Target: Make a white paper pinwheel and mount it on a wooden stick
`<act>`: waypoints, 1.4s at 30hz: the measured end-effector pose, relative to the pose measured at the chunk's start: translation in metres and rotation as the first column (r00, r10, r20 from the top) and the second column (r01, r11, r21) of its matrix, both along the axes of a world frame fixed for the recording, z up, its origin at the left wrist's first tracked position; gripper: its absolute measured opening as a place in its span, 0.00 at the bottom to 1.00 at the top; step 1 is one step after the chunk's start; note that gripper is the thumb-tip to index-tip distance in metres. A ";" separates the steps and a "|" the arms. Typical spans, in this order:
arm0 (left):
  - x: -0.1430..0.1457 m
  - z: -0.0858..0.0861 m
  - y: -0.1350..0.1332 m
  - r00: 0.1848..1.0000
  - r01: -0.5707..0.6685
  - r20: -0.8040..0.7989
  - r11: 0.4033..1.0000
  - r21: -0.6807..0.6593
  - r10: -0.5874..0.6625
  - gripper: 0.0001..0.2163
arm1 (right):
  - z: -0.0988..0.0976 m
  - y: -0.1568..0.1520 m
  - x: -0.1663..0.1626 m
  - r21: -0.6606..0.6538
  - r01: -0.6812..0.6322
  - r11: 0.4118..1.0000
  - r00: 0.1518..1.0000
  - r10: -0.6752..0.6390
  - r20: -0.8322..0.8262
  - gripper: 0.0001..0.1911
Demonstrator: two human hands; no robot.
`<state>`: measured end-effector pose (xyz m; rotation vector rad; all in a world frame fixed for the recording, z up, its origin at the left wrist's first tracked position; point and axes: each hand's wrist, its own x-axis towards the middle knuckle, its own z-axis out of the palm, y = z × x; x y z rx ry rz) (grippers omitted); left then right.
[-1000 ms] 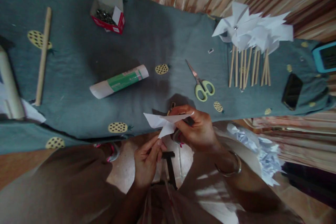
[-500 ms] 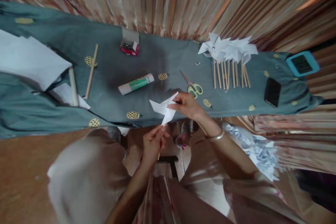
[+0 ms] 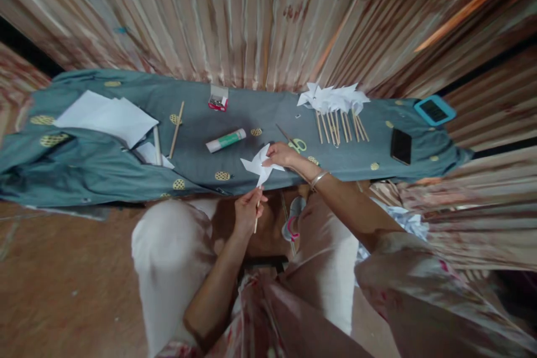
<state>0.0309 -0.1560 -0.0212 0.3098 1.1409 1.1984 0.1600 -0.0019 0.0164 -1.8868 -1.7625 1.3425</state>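
My right hand (image 3: 282, 155) pinches the centre of a white paper pinwheel (image 3: 257, 166) just above the near edge of the cloth-covered table (image 3: 104, 173). Below it, my left hand (image 3: 246, 213) is closed round a thin wooden stick (image 3: 256, 221) that points up at the pinwheel. Green-handled scissors (image 3: 295, 142) lie just behind my right hand.
A glue stick (image 3: 225, 140), a small red box of pins (image 3: 218, 102), a loose stick (image 3: 176, 129) and white paper sheets (image 3: 107, 117) lie to the left. Finished pinwheels on sticks (image 3: 335, 106), a black phone (image 3: 401, 146) and a blue device (image 3: 434, 110) lie right. Paper scraps (image 3: 405, 219) sit below.
The camera has pulled back and tilted up, so the whole table and curtain show. Both hands keep their hold on the pinwheel and stick.
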 end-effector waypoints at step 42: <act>-0.020 0.051 0.036 0.998 0.061 -0.027 0.996 0.058 -0.059 0.13 | 0.027 -0.012 -0.004 -0.207 0.370 0.906 0.576 -0.399 -0.714 0.16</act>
